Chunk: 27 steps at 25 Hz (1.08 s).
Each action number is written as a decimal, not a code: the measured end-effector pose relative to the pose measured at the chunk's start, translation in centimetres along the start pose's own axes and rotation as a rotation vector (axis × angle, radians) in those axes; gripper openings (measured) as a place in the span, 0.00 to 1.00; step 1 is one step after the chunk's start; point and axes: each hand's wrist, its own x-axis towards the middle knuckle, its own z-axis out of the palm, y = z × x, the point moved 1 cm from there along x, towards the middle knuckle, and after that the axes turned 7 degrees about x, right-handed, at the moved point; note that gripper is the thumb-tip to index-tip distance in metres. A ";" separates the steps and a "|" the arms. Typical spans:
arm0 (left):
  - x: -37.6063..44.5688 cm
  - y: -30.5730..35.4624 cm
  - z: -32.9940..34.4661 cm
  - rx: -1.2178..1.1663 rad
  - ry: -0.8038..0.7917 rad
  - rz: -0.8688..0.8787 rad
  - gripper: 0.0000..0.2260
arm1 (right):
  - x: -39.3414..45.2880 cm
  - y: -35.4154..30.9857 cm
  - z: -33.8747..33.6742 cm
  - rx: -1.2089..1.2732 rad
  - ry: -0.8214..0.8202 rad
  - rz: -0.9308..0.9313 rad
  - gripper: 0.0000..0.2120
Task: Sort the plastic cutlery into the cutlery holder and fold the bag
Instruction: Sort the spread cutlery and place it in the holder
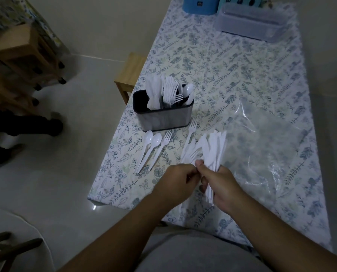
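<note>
Plastic knives [214,148]: we clutch the fanned bundle in right hand [220,183] above the surface [232,71], left hand [176,180] pinching one; light, stiff, slippery, so we grip handles

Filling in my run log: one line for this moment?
right hand: grips knife bundle | left hand: pinching at bundle | cutlery holder: part-filled | bag: unfolded

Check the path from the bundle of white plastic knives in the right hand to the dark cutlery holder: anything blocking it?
Nothing visible does. The white plastic knife bundle in the right hand faces bare tablecloth up to the dark metal cutlery holder; one loose white fork lies flat between.
</note>
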 end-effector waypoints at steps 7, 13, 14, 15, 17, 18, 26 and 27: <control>1.2 -5.3 0.5 0.286 0.025 -0.305 0.08 | 0.1 -0.7 -1.4 0.074 0.082 0.018 0.18; 0.4 -5.5 0.2 0.006 0.247 -0.404 0.06 | 0.3 -0.7 -1.7 0.026 0.084 0.017 0.18; 0.4 -5.6 -0.1 -0.027 0.310 -0.437 0.07 | 0.3 -0.7 -1.7 0.047 0.082 0.017 0.18; 0.5 -5.8 -0.2 -0.023 0.359 -0.453 0.08 | 0.3 -0.8 -1.6 0.079 0.073 0.020 0.17; 0.9 -5.9 -0.1 0.070 0.364 -0.418 0.09 | 0.3 -0.8 -1.4 0.153 0.047 0.045 0.14; 1.3 -5.6 0.0 0.126 0.330 -0.384 0.09 | 0.2 -0.7 -1.3 0.176 0.036 0.062 0.14; 4.7 -6.1 0.1 0.415 0.151 -0.418 0.09 | 0.3 -0.5 -1.5 0.158 0.028 0.089 0.11; 4.7 -5.9 0.0 0.388 0.155 -0.448 0.09 | 0.3 -0.4 -1.5 0.159 0.028 0.082 0.10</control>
